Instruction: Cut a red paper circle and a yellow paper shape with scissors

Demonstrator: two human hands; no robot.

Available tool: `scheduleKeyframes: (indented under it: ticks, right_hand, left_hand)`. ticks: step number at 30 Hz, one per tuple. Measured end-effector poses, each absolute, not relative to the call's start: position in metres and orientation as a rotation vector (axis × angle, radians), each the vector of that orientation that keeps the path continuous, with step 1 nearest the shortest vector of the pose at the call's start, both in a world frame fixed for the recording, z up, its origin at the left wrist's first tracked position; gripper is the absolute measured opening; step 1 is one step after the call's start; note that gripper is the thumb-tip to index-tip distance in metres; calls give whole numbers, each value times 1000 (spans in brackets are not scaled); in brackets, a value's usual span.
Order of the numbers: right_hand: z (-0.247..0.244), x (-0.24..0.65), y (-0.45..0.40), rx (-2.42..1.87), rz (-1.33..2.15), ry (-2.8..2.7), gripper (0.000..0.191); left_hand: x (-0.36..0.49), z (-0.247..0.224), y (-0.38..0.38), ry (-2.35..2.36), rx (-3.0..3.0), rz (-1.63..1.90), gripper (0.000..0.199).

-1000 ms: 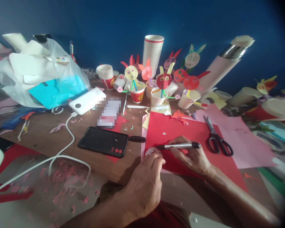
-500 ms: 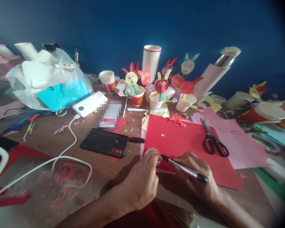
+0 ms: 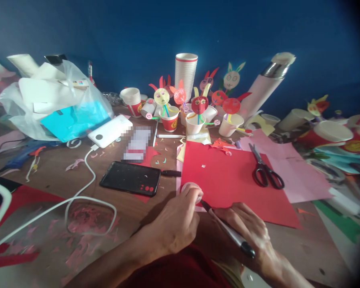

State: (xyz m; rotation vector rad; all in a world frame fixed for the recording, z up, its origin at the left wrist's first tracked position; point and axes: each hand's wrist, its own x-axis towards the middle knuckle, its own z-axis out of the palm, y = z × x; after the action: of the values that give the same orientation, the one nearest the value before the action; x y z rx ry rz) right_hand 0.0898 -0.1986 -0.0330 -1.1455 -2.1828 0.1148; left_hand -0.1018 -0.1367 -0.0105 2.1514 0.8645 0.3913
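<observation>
The left hand (image 3: pixel 175 224) has its fingers (image 3: pixel 193 192) bunched together and clamped on a pale round disc (image 3: pixel 188 186), pressing it to the lower left corner of a red sheet (image 3: pixel 228 180). The fingertips cover much of the disc, so its full outline is hidden. The right hand (image 3: pixel 253 232) has its fingers closed around a silver-and-black marker (image 3: pixel 225 226), whose dark tip points at the disc beside the left fingers; whether it touches anything is hard to tell. The underside of this grip is hidden.

Beyond the right fingers, black-handled scissors (image 3: pixel 265 172) lie open on the red sheet, their blades pointing away. Left of the left fingers, a black phone case (image 3: pixel 130 179) rests on the table (image 3: pixel 168 196), and a black pen (image 3: pixel 171 173) sticks out beside it. Past that, a pixelated patch hides most of a slim object (image 3: pixel 138 144).
</observation>
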Motion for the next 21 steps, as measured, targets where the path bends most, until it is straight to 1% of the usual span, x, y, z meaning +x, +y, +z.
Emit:
scheduleKeyframes:
  ticks: [4, 7, 15, 21]
  right_hand:
    - [-36, 82, -205, -1139, 135, -2188, 23]
    - [-38, 77, -208, -1125, 95, -2154, 27]
    - [-39, 63, -207, -1147, 92, -2135, 15]
    - [-41, 60, -205, -1140, 74, -2140, 18]
  left_hand:
    - [-104, -7, -133, 871, 2114, 371, 33]
    - [-104, -9, -128, 859, 2079, 338, 34]
    - [-106, -20, -111, 843, 1954, 280, 34]
    - [-109, -7, -104, 828, 1847, 211, 30]
